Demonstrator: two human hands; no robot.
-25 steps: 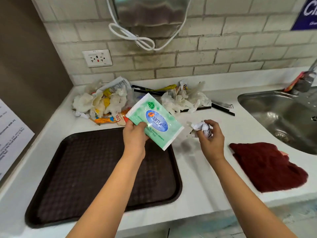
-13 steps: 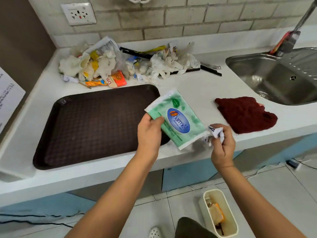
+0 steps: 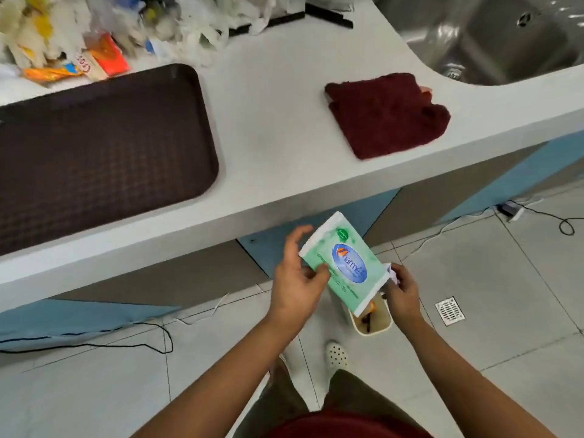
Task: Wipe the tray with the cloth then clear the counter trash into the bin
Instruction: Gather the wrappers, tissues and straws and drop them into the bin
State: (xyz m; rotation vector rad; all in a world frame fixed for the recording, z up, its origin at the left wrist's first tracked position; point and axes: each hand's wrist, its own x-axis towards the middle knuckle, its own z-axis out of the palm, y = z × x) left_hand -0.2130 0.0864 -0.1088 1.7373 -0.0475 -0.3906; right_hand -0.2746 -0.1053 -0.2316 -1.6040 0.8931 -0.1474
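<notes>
My left hand (image 3: 295, 281) pinches a green and white tissue packet (image 3: 346, 265) below the counter edge, right over a small cream bin (image 3: 373, 325) on the floor. My right hand (image 3: 403, 292) grips a crumpled white paper scrap (image 3: 392, 275) just beside the packet, above the bin's rim. The bin holds some orange and dark scraps and is partly hidden by the packet. A dark brown tray (image 3: 104, 147) lies on the white counter (image 3: 268, 128) at the left. The dark red cloth (image 3: 388, 113) lies folded on the counter near the sink.
A heap of wrappers and crumpled tissues (image 3: 104, 30) fills the counter's back, with black sticks (image 3: 328, 15) beside it. A steel sink (image 3: 493, 36) is at the top right. Cables (image 3: 94, 343) trail over the tiled floor, and a floor drain (image 3: 449, 310) sits right of the bin.
Both hands came down from the counter to below its edge with the packet and the paper scrap, ending over the bin. My view tilted down toward the floor.
</notes>
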